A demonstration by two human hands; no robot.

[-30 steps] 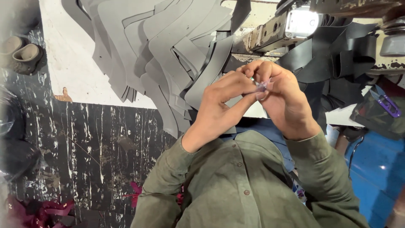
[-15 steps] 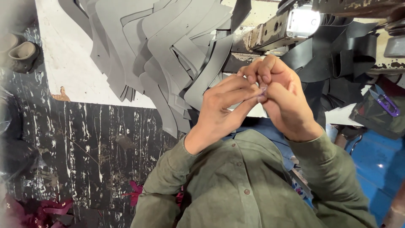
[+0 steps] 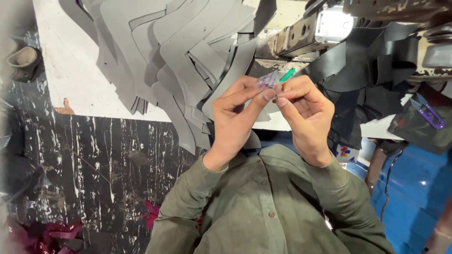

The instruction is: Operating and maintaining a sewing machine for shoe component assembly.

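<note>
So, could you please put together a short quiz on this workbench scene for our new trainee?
1. True or false: the left hand and the right hand both pinch the small clear packet with a green tip.
2. What lies fanned out on the white table beyond the hands? A) grey cut pieces B) red cut pieces C) wooden blocks
3. Fill in: the small snips at the right have a ____ handle.
Key: 1 true; 2 A; 3 purple.
</note>
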